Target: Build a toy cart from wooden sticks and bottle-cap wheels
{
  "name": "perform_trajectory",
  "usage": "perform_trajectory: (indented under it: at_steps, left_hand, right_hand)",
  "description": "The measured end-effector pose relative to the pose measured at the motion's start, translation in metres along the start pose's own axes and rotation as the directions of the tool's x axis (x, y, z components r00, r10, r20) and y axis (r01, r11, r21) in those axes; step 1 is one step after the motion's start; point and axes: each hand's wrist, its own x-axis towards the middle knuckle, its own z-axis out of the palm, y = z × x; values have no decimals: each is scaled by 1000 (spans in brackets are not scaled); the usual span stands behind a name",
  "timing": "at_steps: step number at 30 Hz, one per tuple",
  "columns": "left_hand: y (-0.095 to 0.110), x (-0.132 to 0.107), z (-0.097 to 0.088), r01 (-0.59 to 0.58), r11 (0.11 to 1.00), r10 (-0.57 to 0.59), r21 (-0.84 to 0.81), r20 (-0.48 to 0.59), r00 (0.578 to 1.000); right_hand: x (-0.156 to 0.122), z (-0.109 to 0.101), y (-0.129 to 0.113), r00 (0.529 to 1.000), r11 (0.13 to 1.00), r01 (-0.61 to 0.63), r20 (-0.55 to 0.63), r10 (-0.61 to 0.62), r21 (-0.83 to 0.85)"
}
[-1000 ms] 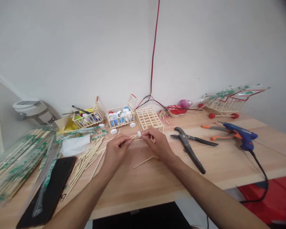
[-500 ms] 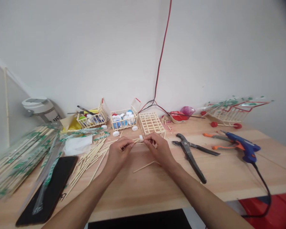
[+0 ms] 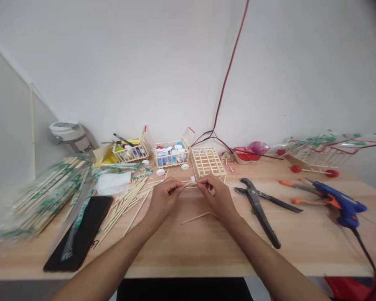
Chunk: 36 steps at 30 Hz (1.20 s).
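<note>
My left hand (image 3: 166, 200) and my right hand (image 3: 216, 197) meet above the wooden tabletop (image 3: 188, 246). Both pinch a thin wooden stick (image 3: 183, 185), and a small white plastic bottle cap (image 3: 192, 179) sits at the gap between my fingertips. The fingers hide most of the stick and part of the cap. A loose stick (image 3: 196, 218) lies on the table below my right wrist. An open stick-built lattice frame (image 3: 207, 163) stands just beyond my right hand.
Two small stick baskets of bottle caps (image 3: 171, 154) stand at the back. Left lie loose sticks (image 3: 122, 211), a tissue (image 3: 114, 184), wrapped skewers (image 3: 47, 196) and a black phone (image 3: 81, 234). Right lie pliers (image 3: 260, 207), a blue glue gun (image 3: 343, 207) and a stick cart (image 3: 319, 154).
The whole scene has shifted right and lower in the view as my head turned. My hands keep the same pinch on the stick and cap, with little visible movement between them.
</note>
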Motion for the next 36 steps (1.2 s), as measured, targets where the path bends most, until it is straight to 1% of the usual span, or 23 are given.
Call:
perform_trajectory:
  at_steps: [5, 10, 25, 36]
  left_hand:
    - [0, -1, 0, 4, 1000, -4, 4, -19, 1000]
    - [0, -1, 0, -8, 1000, 8, 18, -14, 1000]
    - [1, -1, 2, 16, 1000, -16, -27, -11, 1000]
    - [2, -1, 1, -2, 1000, 2, -15, -5, 1000]
  right_hand:
    - [0, 0, 0, 1000, 1000, -12, 8, 13, -29]
    - [0, 0, 1, 1000, 999, -6, 9, 6, -46]
    - [-1, -1, 1, 1000, 999, 8, 11, -8, -44]
    - [-1, -1, 0, 1000, 998, 8, -4, -8, -54]
